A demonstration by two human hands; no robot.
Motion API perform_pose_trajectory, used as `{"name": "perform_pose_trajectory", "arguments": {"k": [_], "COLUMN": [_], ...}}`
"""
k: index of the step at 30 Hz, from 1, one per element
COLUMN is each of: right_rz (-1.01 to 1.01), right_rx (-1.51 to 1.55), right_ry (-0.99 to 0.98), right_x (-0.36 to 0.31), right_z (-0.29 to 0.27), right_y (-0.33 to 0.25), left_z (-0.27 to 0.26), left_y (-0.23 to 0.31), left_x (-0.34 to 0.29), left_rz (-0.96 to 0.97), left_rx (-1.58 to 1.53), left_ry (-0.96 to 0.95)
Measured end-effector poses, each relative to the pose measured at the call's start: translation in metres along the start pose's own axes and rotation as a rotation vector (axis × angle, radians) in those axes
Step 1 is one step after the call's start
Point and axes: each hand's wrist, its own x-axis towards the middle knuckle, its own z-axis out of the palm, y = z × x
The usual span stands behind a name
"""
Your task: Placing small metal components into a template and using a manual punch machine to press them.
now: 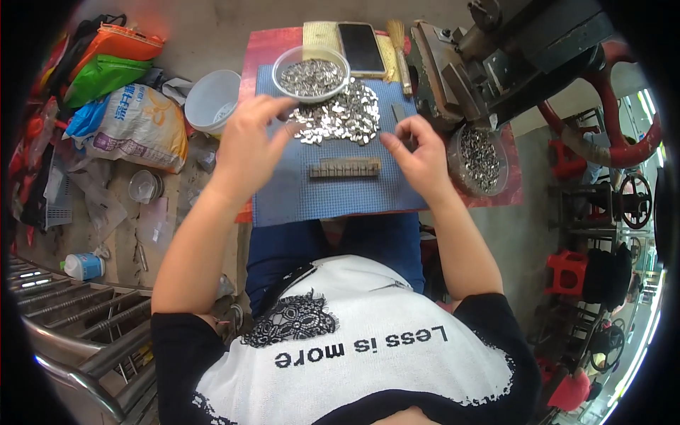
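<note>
A heap of small shiny metal pieces (347, 117) lies on a blue textured mat (297, 198). My left hand (251, 138) is at the heap's left edge, its thumb and fingers apart. On the heap's right, my right hand (421, 152) has its fingers curled in towards the thumb; whatever they hold, if anything, is too small to make out. Between my hands and nearer to me sits a slotted metal block (345, 168) with a row of narrow divisions. A clear round bowl (312, 51) of similar metal pieces stands behind the heap.
A phone (361, 48) and a brush (398, 49) lie at the table's back. Another tub of metal pieces (478, 161) stands right, beneath a dark machine with a red handwheel (602, 134). A white bucket (212, 103) and stuffed bags (134, 124) are left; metal rails (78, 333) stand lower left.
</note>
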Motion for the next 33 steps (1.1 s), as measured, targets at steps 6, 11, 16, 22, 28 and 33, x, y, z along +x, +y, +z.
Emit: {"name": "perform_pose_trajectory", "arguments": {"k": [6,11,16,22,28,33], "right_rz": [-0.168,-0.103,-0.122,-0.087,-0.303,-0.192], "right_rx": [-0.086,-0.046,-0.060,-0.041,-0.256,-0.328], "right_ry": [0.024,0.044,0.042,0.063,0.018,-0.311], "right_x": [-0.014,-0.015,-0.013,0.009,0.092,0.133], "right_z": [0.012,0.008,0.009,0.009,0.037,0.049], "right_y": [0.005,0.006,0.004,-0.004,-0.020,-0.030], "left_z": [0.000,0.022,0.041,0.048,0.043,0.034], "left_y": [-0.018,-0.009,-0.036,-0.037,-0.045,-0.041], "left_x": [0.085,0.115,0.113,0.103,0.093,0.089], "left_rz": [-0.134,-0.096,-0.143,0.035,0.061,0.129], "left_rx": [0.381,0.588,0.151,0.238,0.098,0.059], "left_ry": [-0.355,-0.577,-0.442,-0.257,-0.145,-0.087]}}
